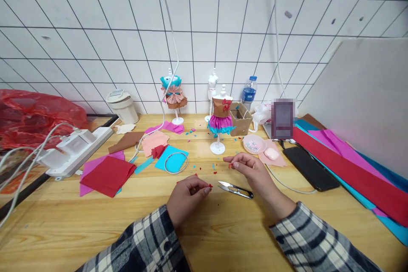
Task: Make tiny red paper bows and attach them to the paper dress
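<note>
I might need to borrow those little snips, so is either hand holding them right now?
No, the snips lie on the wooden table between the left hand and the right hand.

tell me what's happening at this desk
A person pinches small red scraps in the left hand and the right hand. Snips lie between the hands. Beyond them stands a dress form in a brown top with red bows and a pink and blue skirt. Colored sheets lie to the left.
</note>
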Action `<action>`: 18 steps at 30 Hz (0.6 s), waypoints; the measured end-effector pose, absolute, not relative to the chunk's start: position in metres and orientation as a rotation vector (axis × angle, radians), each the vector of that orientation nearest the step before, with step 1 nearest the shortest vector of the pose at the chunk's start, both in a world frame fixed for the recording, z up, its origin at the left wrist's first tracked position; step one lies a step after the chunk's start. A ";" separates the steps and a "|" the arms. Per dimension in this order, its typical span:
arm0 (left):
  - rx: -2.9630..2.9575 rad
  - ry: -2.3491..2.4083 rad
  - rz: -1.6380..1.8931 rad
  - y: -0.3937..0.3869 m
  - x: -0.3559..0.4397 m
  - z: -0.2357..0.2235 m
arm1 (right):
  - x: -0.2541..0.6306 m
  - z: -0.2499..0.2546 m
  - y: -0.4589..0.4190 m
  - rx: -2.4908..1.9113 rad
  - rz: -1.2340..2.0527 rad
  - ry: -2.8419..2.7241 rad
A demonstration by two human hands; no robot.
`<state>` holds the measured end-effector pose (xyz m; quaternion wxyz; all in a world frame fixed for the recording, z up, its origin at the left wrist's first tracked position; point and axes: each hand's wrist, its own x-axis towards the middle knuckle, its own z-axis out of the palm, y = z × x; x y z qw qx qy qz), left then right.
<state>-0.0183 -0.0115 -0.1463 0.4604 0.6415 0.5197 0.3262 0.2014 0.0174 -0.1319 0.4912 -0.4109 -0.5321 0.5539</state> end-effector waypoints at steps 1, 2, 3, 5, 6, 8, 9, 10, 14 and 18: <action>1.577 1.285 0.801 -0.012 -0.018 -0.146 | 0.201 -0.133 0.013 -0.941 1.476 -1.190; 1.577 1.292 0.800 -0.012 -0.018 -0.146 | 0.201 -0.134 0.009 -0.894 1.585 -1.103; 1.580 1.300 0.799 -0.012 -0.018 -0.146 | 0.200 -0.135 0.006 -0.862 1.672 -1.033; 1.587 1.313 0.794 -0.012 -0.017 -0.145 | 0.197 -0.139 0.002 -0.839 1.786 -0.936; 1.586 1.315 0.791 -0.012 -0.017 -0.145 | 0.196 -0.140 0.002 -0.843 1.818 -0.903; 1.571 1.311 0.793 -0.013 -0.017 -0.145 | 0.193 -0.143 0.001 -0.858 1.866 -0.863; 1.564 1.306 0.795 -0.013 -0.016 -0.145 | 0.192 -0.143 0.000 -0.865 1.887 -0.860; 1.560 1.301 0.801 -0.013 -0.016 -0.144 | 0.192 -0.144 0.000 -0.873 1.906 -0.864; 1.563 1.287 0.817 -0.013 -0.016 -0.143 | 0.190 -0.141 -0.005 -0.950 1.969 -0.862; 1.573 1.303 0.806 -0.013 -0.016 -0.143 | 0.190 -0.136 -0.009 -0.998 2.027 -0.813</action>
